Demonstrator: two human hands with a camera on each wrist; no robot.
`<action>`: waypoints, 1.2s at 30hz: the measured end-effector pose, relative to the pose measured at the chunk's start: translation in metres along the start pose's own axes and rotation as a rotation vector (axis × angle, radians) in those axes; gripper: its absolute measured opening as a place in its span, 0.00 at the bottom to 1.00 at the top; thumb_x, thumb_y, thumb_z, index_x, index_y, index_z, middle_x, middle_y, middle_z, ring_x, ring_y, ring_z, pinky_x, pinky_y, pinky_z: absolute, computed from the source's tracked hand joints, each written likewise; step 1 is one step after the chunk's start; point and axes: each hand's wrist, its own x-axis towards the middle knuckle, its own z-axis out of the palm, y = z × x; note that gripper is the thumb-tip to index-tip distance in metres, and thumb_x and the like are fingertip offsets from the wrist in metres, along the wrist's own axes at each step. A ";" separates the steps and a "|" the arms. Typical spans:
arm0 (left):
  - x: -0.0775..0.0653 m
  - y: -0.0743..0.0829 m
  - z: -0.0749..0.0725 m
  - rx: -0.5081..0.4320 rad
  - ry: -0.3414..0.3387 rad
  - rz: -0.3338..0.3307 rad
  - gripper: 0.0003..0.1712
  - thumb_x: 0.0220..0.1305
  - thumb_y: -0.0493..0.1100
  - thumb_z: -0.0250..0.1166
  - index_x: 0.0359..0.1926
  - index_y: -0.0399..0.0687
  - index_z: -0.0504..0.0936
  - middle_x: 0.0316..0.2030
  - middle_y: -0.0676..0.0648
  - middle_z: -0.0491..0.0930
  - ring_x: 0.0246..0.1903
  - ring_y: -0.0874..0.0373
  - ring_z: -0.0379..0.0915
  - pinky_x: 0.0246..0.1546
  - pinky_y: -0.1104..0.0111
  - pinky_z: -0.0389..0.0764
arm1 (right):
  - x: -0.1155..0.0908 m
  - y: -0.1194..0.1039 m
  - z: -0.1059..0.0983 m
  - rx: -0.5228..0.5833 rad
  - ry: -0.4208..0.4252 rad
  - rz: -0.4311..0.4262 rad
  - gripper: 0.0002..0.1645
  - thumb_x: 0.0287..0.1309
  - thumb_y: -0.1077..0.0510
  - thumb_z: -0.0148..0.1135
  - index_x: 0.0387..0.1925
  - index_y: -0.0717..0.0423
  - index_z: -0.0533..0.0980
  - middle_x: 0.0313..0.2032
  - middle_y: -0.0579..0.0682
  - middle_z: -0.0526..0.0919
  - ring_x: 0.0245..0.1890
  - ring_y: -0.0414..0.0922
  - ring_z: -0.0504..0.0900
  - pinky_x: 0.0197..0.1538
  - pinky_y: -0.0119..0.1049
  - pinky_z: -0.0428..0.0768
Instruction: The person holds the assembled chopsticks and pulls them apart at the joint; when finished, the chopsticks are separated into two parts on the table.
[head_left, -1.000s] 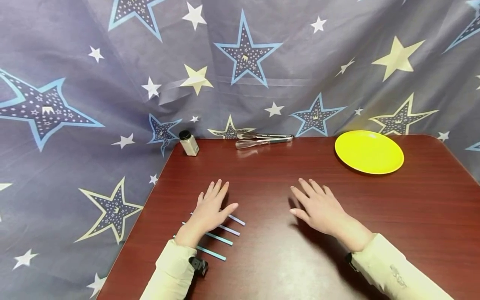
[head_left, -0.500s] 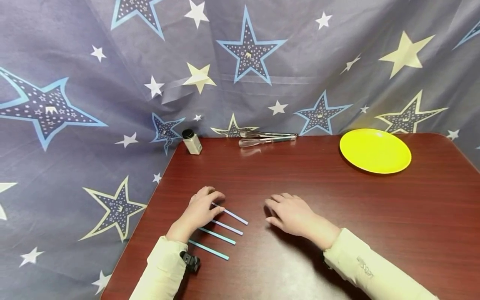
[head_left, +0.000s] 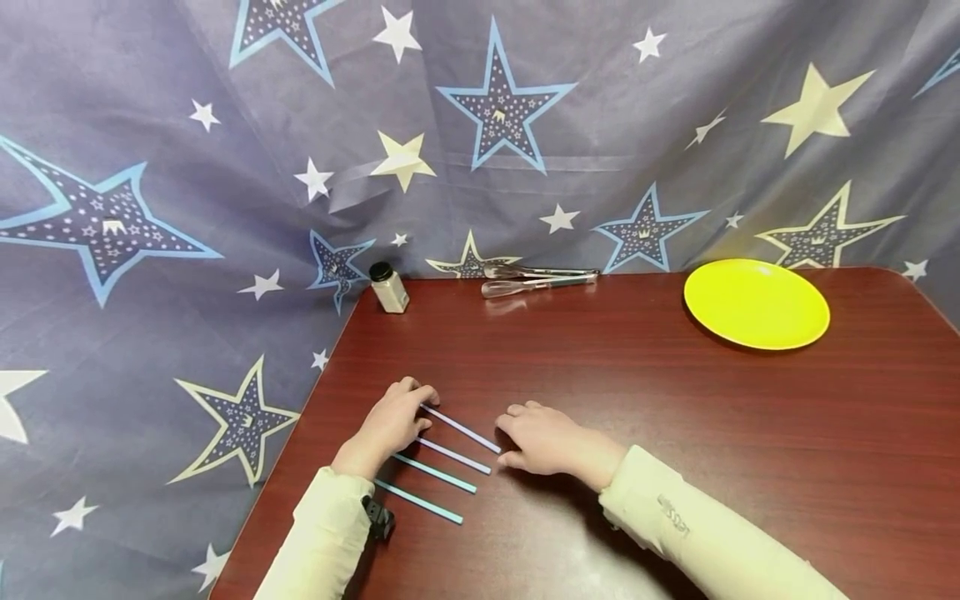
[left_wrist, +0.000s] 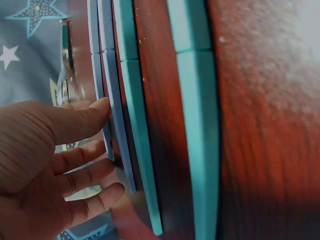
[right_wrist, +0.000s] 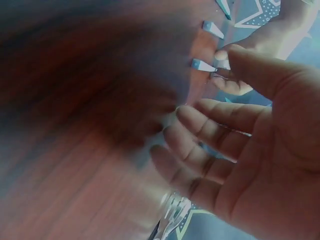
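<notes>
Several slim tapered chopsticks lie side by side on the dark red table: a lavender farthest chopstick [head_left: 461, 429], another lavender chopstick [head_left: 457, 456], a teal chopstick [head_left: 438, 474] and a nearer teal chopstick [head_left: 422, 502]. My left hand [head_left: 390, 423] is at the left end of the farthest one, its thumb [left_wrist: 82, 122] and fingers on either side of it with a gap between them. Beside the right end of that same chopstick is my right hand [head_left: 546, 439], fingers loosely bent and holding nothing. The right wrist view shows chopstick ends [right_wrist: 202, 65] apart from its fingers.
A yellow plate [head_left: 756, 304] lies at the back right of the table [head_left: 637, 367]. Clear-ended tongs [head_left: 536, 282] rest at the back edge. A dark-capped jar [head_left: 389, 288] stands at the back left, before a star-patterned cloth [head_left: 300, 100].
My right hand has moved left, to the chopsticks' right ends. My left hand has drawn in its spread fingers and come down around the far chopstick's left end.
</notes>
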 end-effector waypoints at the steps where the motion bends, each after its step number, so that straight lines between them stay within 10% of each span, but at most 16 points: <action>1: 0.000 0.001 0.000 0.014 0.004 0.002 0.14 0.54 0.36 0.73 0.41 0.51 0.80 0.40 0.45 0.72 0.44 0.45 0.69 0.41 0.54 0.75 | 0.002 -0.002 0.000 0.004 -0.018 0.021 0.22 0.57 0.43 0.67 0.44 0.54 0.77 0.40 0.49 0.77 0.42 0.51 0.77 0.48 0.45 0.75; 23: 0.008 0.023 0.006 0.248 0.062 0.130 0.15 0.56 0.39 0.70 0.27 0.48 0.69 0.26 0.47 0.69 0.33 0.43 0.71 0.26 0.53 0.74 | 0.009 0.001 0.008 -0.012 0.019 0.156 0.09 0.57 0.67 0.60 0.33 0.54 0.68 0.24 0.51 0.76 0.30 0.53 0.82 0.35 0.47 0.79; 36: 0.012 0.048 0.005 0.046 0.145 0.326 0.01 0.56 0.42 0.71 0.31 0.53 0.87 0.23 0.54 0.69 0.25 0.55 0.71 0.25 0.64 0.73 | -0.034 0.045 -0.014 0.071 0.295 0.035 0.15 0.54 0.68 0.65 0.27 0.52 0.66 0.20 0.42 0.71 0.23 0.43 0.75 0.29 0.39 0.74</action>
